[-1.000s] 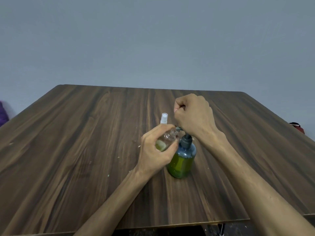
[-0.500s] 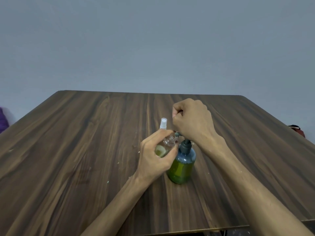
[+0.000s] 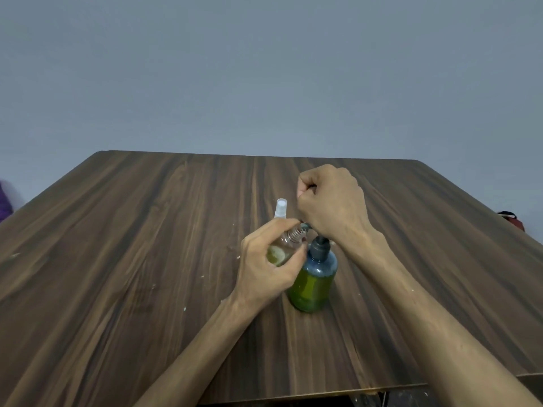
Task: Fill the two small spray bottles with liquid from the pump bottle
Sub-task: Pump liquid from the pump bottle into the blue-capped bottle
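So the pump bottle sits upright on the wooden table, right between the two forearms. It's a see-through bluish bottle with green liquid filling roughly the lower two thirds and a dark collar at the neck. The left hand is just to its left, fingers curled around a small clear spray bottle that's tipped so its open threaded neck sits right up at the pump's spout. There's a bit of pale greenish liquid sitting in the bottom of it. The right hand is balled into a fist on top of the pump head, knuckles up, and covers the head completely, so you can't really see the nozzle beyond a dark bit poking out by the small bottle's neck. Whether the fist has anything tucked inside, I can't tell.

Just past the left hand's fingers a second small spray bottle stands with its white sprayer cap on, mostly hidden behind that hand.

The table is dark walnut-look laminate with a few pale specks scattered left of the left hand. Its near edge runs under the forearms, the far edge is well beyond the hands, and there's open wood on both sides. Behind it is a plain grey-blue wall. Something purple peeks in way off to the left, something red off to the right.
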Demonstrator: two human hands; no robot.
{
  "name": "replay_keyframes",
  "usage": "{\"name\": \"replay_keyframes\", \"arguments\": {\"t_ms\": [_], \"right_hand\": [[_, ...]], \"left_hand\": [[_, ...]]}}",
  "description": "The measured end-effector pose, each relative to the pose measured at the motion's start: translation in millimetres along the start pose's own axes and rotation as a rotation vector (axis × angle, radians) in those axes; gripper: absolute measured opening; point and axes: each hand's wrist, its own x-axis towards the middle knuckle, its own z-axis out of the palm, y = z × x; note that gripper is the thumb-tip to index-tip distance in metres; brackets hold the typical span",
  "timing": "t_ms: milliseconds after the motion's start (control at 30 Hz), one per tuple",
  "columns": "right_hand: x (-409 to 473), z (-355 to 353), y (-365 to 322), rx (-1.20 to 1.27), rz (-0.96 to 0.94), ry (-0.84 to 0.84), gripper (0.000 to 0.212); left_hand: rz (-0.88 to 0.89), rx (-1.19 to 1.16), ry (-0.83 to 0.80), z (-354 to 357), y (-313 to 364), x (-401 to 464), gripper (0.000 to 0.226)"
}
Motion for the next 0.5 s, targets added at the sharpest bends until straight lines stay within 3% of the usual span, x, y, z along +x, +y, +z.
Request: {"name": "replay_keyframes", "arguments": {"t_ms": [500], "right_hand": [[-0.4,-1.0,1.9,0.013,-0.006,0.044,0.018]], "left_hand": [[0.001,0.005,0.005,0.2,-3.1,-1.1,0.024]]}}
